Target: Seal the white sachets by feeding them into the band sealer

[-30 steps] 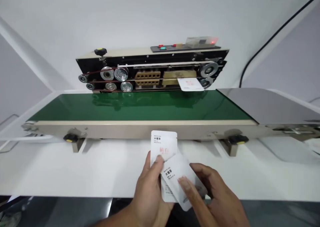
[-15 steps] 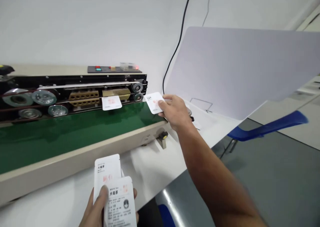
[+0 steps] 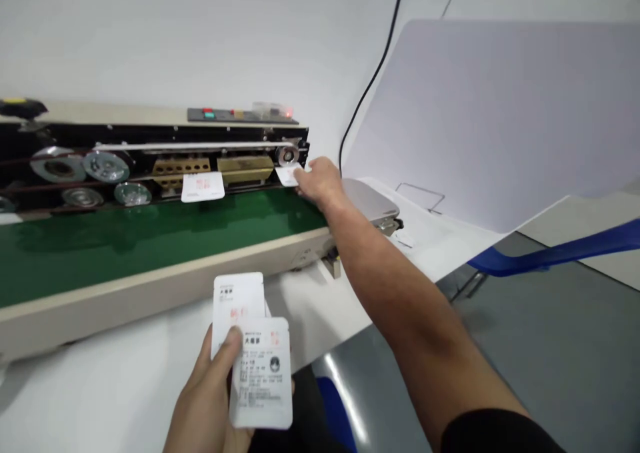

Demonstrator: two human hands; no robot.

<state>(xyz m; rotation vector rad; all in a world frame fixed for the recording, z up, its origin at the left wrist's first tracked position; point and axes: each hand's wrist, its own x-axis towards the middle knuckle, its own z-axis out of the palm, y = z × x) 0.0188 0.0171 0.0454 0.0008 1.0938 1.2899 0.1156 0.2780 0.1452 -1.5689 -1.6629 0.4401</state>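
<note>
Two white tea sachets [image 3: 261, 373] are clamped in the left hand [image 3: 205, 400], thumb pressed on the front one, a second sachet [image 3: 238, 303] sticking up behind it, partly overlapped. The right arm is stretched across the front of the conveyor. The right hand [image 3: 320, 181] has its grip closed on a third sachet [image 3: 287, 176], just beside the end roller [image 3: 287, 154] of a band sealer [image 3: 150, 133]; the fingers are partly hidden. A fourth sachet [image 3: 203, 186] is held upright along the sealer's belts, over the green conveyor belt [image 3: 150, 233], in front of brass blocks [image 3: 245, 170]. A control panel [image 3: 240, 114] is seen on top. The sealer is carried on a white surface [image 3: 100, 373], and a curved grey metal cover [image 3: 370, 198] is seen just right of the right hand.
</note>
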